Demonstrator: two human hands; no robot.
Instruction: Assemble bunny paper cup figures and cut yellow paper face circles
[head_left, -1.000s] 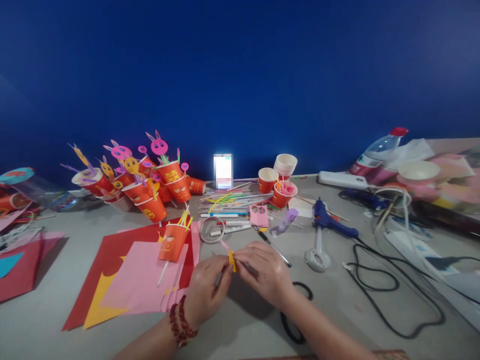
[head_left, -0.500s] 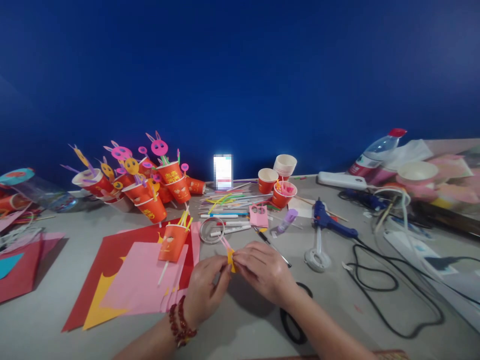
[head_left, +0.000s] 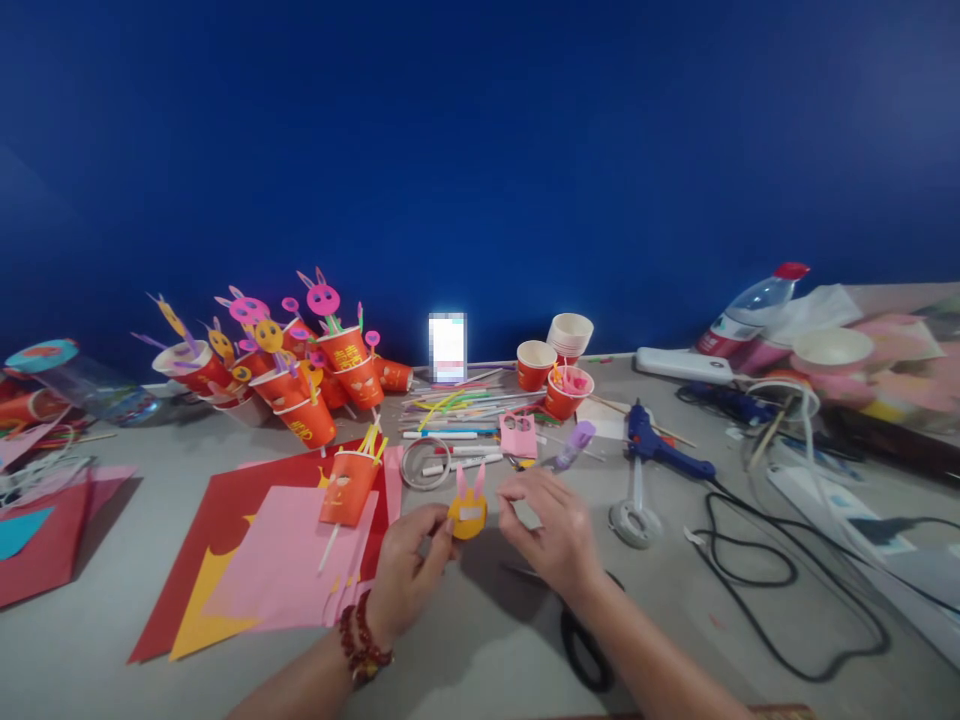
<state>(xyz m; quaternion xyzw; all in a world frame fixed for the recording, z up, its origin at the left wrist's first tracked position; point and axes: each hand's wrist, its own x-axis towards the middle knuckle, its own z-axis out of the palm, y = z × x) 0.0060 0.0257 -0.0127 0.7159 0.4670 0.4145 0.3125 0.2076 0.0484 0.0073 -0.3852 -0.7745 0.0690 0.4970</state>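
Note:
My left hand (head_left: pixel 411 562) pinches the left edge of a round yellow paper bunny head (head_left: pixel 466 530). Two pink paper ears (head_left: pixel 471 482) stick up from its top, and a small whitish strip lies across its middle. To the right, my right hand (head_left: pixel 553 530) is apart from the bunny head, its fingers curved and the thumb separated from them. Below that hand lies a pair of scissors (head_left: pixel 583 655) with black handles, partly covered by the hand and forearm. Just behind the bunny head are a roll of clear tape (head_left: pixel 426 465) and white markers (head_left: pixel 465 463).
Pink paper (head_left: pixel 292 560) lies over red and yellow sheets at left, with an orange-red paper cup (head_left: pixel 349 487) on top. Cups with paper animals (head_left: pixel 322 300) crowd behind. A blue glue gun (head_left: pixel 664 445), its black cord (head_left: pixel 795 580) and a tape roll (head_left: pixel 634 522) lie at right.
My right hand has let go of the yellow paper and moved right. The bunny head now faces me, showing its ears and the whitish strip; my left hand still holds it.

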